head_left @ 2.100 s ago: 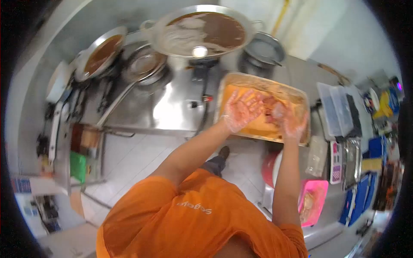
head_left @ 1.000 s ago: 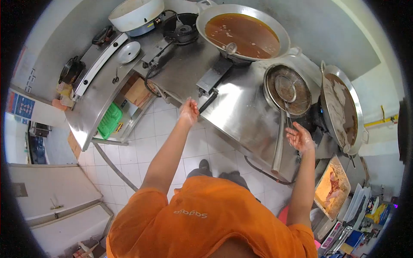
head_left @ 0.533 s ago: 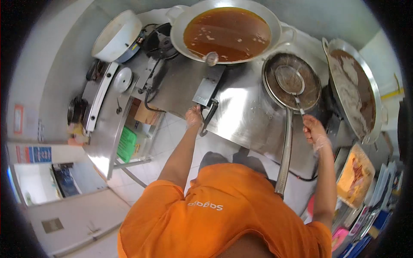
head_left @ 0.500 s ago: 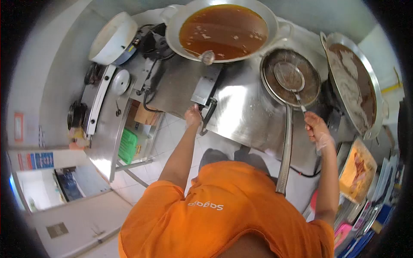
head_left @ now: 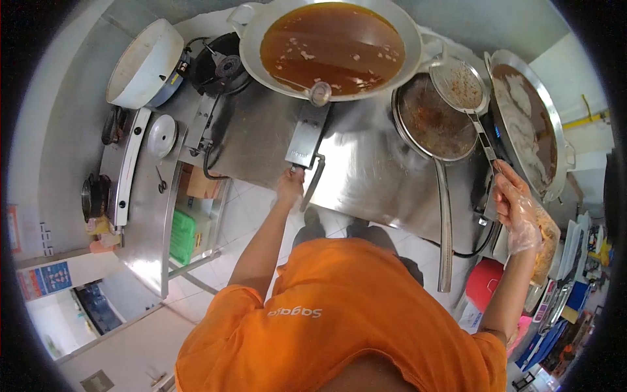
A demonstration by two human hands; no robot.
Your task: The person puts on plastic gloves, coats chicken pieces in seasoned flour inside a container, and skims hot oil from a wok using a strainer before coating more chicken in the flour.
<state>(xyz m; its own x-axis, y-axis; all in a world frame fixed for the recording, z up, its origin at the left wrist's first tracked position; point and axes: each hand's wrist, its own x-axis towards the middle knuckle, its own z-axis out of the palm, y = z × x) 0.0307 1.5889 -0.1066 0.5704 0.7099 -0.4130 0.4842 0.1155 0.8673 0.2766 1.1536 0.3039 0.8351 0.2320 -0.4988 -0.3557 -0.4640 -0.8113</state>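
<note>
My left hand (head_left: 290,187) is closed on the burner knob at the front end of the metal burner box (head_left: 305,140). In my right hand (head_left: 516,202), wearing a clear plastic glove, is the handle of a small mesh strainer (head_left: 462,85). The strainer is raised beside a larger long-handled strainer (head_left: 434,121), with brown crumbs in its mesh. Behind the burner box sits a wide wok (head_left: 333,49) of brown oil with floating bits. A round thermometer (head_left: 320,94) hangs at its front rim.
At the right stands a second wok (head_left: 526,124) with pale foam on dark oil. A tray of orange coating (head_left: 546,245) is partly behind my right arm. On the left are a white pot (head_left: 145,65), a bare burner (head_left: 225,65), a plate (head_left: 162,136) and scissors (head_left: 160,181).
My right hand has lifted the small strainer off the larger one and moved it right and up. My left hand stays at the knob. The view has shifted slightly.
</note>
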